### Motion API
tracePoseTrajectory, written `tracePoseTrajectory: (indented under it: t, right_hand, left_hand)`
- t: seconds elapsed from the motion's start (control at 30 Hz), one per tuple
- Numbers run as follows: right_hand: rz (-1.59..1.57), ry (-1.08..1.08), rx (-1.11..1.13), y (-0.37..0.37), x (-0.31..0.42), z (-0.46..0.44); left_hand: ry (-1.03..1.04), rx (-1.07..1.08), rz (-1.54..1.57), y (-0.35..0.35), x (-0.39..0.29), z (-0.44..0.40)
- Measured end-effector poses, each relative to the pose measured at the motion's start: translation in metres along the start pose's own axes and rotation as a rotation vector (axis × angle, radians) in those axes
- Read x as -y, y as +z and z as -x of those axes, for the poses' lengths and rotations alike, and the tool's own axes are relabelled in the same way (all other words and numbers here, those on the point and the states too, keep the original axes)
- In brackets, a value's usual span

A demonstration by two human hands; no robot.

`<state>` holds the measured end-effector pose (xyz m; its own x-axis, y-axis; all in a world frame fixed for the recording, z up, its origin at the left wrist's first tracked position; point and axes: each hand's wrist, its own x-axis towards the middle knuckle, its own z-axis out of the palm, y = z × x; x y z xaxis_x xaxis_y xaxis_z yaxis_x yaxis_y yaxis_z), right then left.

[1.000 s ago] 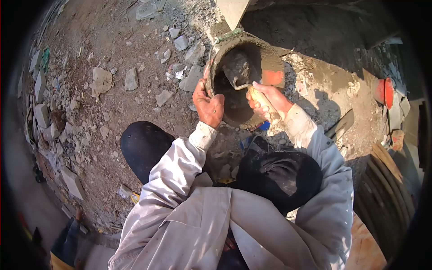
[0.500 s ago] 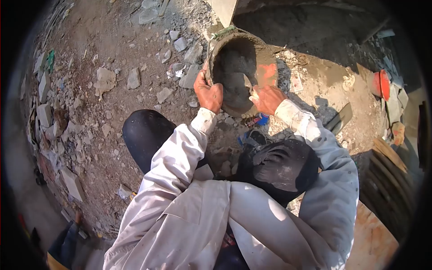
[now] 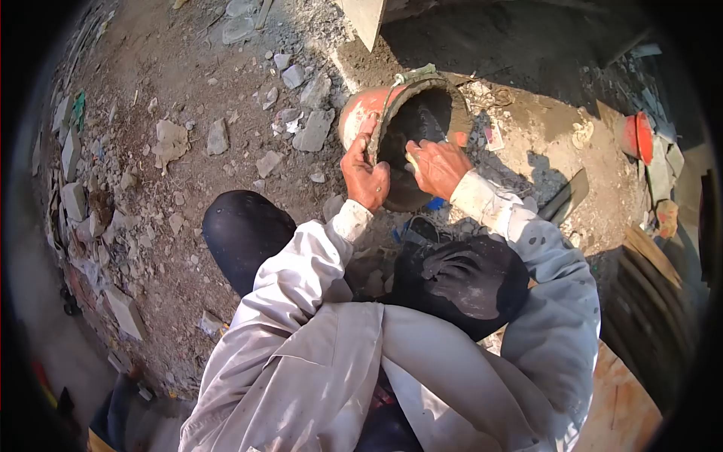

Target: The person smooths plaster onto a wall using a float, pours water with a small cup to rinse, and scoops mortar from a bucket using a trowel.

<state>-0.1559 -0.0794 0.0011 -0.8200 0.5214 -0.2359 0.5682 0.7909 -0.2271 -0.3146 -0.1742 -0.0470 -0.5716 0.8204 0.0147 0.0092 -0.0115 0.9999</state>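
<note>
At upper centre, the left grip [image 3: 367,173] clasps the tilted bucket [image 3: 360,113] by its rim, best held steady. The right grip [image 3: 439,167] wraps the trowel handle [image 3: 411,160]; smooth strokes should help.

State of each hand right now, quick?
Left hand: closed on the rim of the tilted bucket.
Right hand: closed around the yellowish trowel handle.
</note>
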Motion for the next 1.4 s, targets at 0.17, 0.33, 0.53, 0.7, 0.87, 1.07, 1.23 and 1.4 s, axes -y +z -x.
tracePoseTrajectory:
  t: [0.17, 0.33, 0.53, 0.7, 0.87, 1.07, 1.23, 1.4]
  right_hand:
    - [0.097, 0.033, -0.135, -0.004, -0.008, 0.027]
    - [0.066, 0.393, 0.197, 0.014, -0.044, 0.037]
    - [-0.254, -0.059, 0.299, 0.053, -0.023, 0.032]
    - [-0.283, 0.216, -0.048, 0.0, -0.022, 0.03]
    - [-0.177, 0.36, -0.016, 0.05, -0.039, -0.021]
    - [-0.188, 0.157, 0.217, 0.015, -0.001, 0.01]
    - [0.107, 0.168, 0.032, -0.039, -0.014, 0.003]
    - [0.08, 0.246, 0.594, -0.032, -0.028, -0.028]
  left_hand:
    - [-0.004, -0.043, 0.036, -0.007, 0.004, -0.003]
    - [-0.022, -0.102, 0.106, -0.006, -0.002, 0.0]
    - [0.018, -0.114, 0.085, -0.007, 0.013, 0.004]
    - [-0.011, -0.11, 0.108, -0.011, 0.025, 0.005]
    - [-0.088, -0.099, 0.157, -0.015, 0.027, -0.001]
    - [-0.058, -0.106, 0.158, -0.017, 0.019, -0.004]
    - [-0.156, -0.127, 0.193, -0.02, 0.01, -0.006]
    - [-0.147, -0.123, 0.275, -0.021, 0.012, -0.008]
